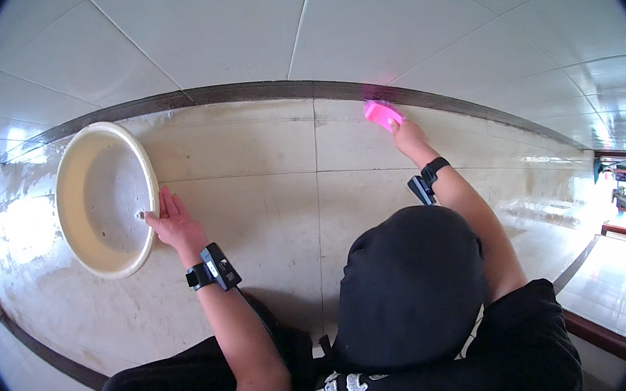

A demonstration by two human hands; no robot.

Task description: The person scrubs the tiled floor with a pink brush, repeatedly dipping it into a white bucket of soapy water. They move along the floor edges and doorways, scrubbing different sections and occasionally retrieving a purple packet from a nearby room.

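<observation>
My left hand [177,224] grips the right rim of a cream plastic basin [66,165], thumb over the edge and fingers outside. Greyish water [114,194] with a few bubbles and specks lies in the basin, which looks tilted in this view. At the foot of the wall, my right hand [411,139] holds a bright pink brush [381,115]; its bristle side faces the dark baseboard [337,90]. The brush's lower side is partly hidden. Both wrists wear black bands with small devices.
Pale floor tiles [241,204], wet and stained in places, run along the white tiled wall [223,20]. A black cap [413,290] covers part of the lower view. At the right is a doorway with a dark red sill [600,335]; another opening shows at the far left.
</observation>
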